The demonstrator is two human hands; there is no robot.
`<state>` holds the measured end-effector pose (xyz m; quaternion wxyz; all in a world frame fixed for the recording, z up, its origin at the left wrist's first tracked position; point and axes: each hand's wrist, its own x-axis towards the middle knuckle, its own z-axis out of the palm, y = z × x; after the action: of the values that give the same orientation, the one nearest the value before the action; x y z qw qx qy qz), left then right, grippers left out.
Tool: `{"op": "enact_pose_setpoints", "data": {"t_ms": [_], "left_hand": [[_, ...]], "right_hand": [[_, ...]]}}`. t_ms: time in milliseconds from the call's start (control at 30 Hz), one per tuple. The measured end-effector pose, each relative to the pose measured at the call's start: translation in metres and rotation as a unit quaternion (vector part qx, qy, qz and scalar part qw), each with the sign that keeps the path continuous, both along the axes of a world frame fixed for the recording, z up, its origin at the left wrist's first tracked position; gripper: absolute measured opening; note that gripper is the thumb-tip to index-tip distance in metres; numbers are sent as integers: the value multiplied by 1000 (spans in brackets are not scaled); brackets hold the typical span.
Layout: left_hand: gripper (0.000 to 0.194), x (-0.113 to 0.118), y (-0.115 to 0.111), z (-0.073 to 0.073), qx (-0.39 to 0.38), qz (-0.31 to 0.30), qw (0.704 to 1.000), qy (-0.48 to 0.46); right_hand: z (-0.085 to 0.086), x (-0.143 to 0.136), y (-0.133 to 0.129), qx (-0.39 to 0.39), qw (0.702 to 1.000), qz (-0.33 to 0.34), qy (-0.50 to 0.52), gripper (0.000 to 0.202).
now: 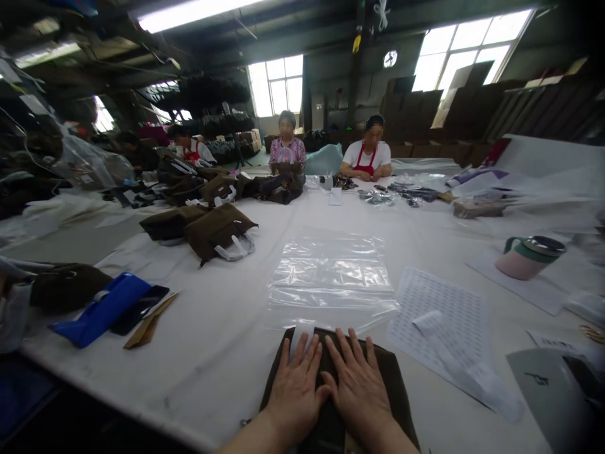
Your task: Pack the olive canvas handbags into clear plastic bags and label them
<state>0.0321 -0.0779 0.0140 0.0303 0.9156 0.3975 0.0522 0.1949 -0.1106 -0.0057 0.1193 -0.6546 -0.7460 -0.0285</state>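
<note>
A dark olive-brown bag (pixel 399 384) lies flat at the table's near edge, right in front of me. My left hand (pixel 295 384) rests on its left half, fingers spread and pointing away. On the right half lies my right hand (pixel 357 384), also flat with fingers apart, the two thumbs close together. A pale strip (pixel 297 337) shows under the left fingers at the bag's far edge. Just beyond the bag, clear plastic bags (pixel 331 271) lie flat on the white cloth. Much of the bag's middle is hidden by my hands.
To the right lie a printed sticker sheet (pixel 444 315) and a pink and green mug (pixel 527 258). Left are a blue pouch (pixel 104 309), a phone (pixel 139 309) and brown bags (pixel 217 233). Several people sit beyond, including one in a red apron (pixel 366 161).
</note>
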Motion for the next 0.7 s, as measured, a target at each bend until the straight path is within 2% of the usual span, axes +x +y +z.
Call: {"op": "enact_pose_setpoints", "data": {"t_ms": [67,133,267,367,433,533,700], "left_hand": [[63,0,3,-10,40,-9,999,2],[63,1,5,-14,84,-15,996,5],[64,0,7,-3,136,-51,989,17],[59,-3,8,8,143,-79,987,13],[54,-4,10,10,142,-101,985,6],[52,-4,16,3,141,-124,982,1],[55,1,30,-12,158,-153,975,1]], "right_hand": [[-5,0,3,-6,1000,0,3,58],[-8,1,5,-4,1000,1,5,59],[-2,6,5,10,1000,7,4,57],[11,12,-1,26,1000,8,2,54],[19,16,-5,39,999,8,-2,56],[20,22,-6,53,998,8,-14,61],[3,29,0,29,999,-17,-29,61]]}}
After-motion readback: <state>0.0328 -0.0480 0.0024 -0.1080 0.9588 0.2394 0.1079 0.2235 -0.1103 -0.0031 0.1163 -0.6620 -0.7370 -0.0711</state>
